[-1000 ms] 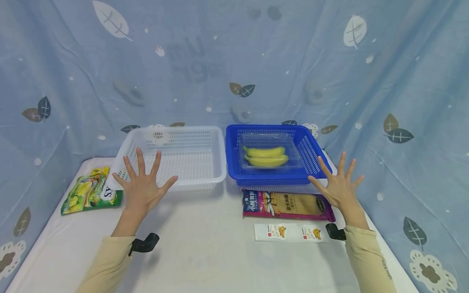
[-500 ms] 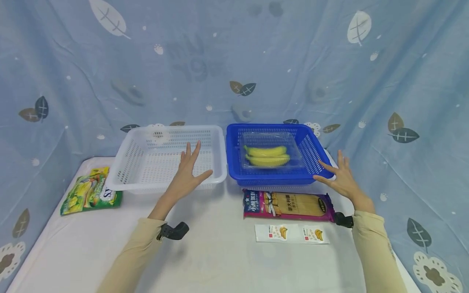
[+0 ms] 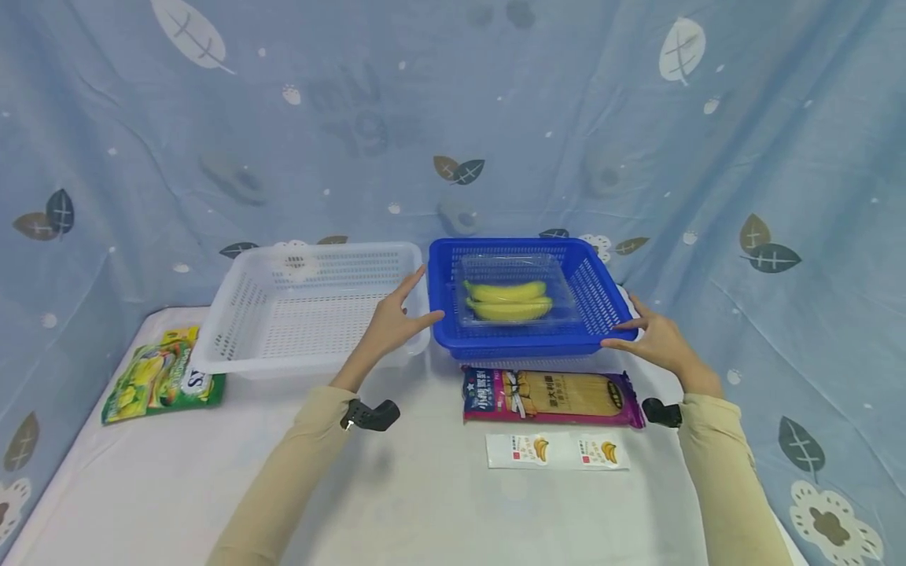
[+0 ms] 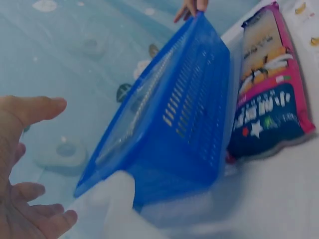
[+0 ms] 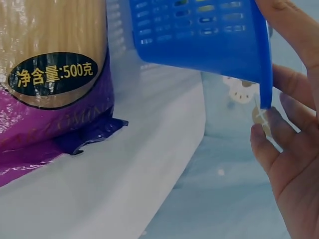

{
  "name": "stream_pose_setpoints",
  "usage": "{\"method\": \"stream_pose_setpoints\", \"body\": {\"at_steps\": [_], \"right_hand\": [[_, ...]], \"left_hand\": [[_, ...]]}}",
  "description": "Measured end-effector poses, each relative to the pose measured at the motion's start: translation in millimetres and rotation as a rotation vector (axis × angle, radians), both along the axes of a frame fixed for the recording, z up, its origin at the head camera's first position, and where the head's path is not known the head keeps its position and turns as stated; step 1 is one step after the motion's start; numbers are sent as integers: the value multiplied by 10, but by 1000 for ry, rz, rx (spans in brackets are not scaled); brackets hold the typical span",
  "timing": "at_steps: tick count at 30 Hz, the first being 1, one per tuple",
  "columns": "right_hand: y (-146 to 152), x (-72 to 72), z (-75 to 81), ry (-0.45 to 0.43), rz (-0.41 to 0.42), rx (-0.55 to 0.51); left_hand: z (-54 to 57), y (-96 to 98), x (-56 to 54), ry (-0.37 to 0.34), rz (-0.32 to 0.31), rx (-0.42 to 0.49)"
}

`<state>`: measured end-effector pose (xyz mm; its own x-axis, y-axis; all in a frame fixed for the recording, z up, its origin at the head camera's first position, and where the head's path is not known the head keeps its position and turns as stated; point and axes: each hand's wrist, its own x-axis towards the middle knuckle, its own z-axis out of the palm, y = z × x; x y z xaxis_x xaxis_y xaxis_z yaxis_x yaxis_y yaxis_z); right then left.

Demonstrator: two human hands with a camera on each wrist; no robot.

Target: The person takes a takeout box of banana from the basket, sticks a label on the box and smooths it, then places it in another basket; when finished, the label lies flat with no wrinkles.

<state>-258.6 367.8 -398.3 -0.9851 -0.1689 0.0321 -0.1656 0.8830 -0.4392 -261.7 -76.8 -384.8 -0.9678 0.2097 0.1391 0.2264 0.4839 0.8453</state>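
A blue plastic basket (image 3: 524,346) stands right of centre with a clear plastic box (image 3: 506,267) inside it. Two yellow bananas (image 3: 511,308) show through that box. My right hand (image 3: 658,346) is at the basket's right front corner, thumb and fingers on either side of the rim, as the right wrist view shows. My left hand (image 3: 385,326) hovers over the right end of the white basket (image 3: 318,365), thumb and fingers spread and pointing toward the blue one. In the left wrist view, a gap separates its fingers (image 4: 47,109) from the blue basket.
A pack of spaghetti (image 3: 555,395) lies in front of the blue basket. Nearer is a white strip with banana stickers (image 3: 559,451). A green and yellow packet (image 3: 163,377) lies left of the white basket. A blue patterned curtain (image 3: 382,118) hangs behind and at both sides.
My left hand has moved right, from the white basket's left front to its right end. My right hand has turned inward and come onto the blue basket's corner. Both baskets stand where they were.
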Motion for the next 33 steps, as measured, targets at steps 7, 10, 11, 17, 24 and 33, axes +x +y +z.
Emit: {"method": "stream_pose_setpoints", "body": {"at_steps": [7,10,11,17,24,33], "right_hand": [[57,6,23,26,32,-18],[79,-10,13,11,14,-22],[86,-18,6,5,10,-22],[93,-48,-21,-20,-8,-38],[62,-53,-34,-44,-30,-45],[51,-59,-18,-25,-44,-56]], "left_hand": [[68,203,-90,-75,-10,59],[96,272,-115,-137,-4,99],[101,291,-124,-156,-3,115],[120,385,-150,-257,31,228],[83,476,-219,-369,57,460],[18,692,-339,-273,89,441]]}}
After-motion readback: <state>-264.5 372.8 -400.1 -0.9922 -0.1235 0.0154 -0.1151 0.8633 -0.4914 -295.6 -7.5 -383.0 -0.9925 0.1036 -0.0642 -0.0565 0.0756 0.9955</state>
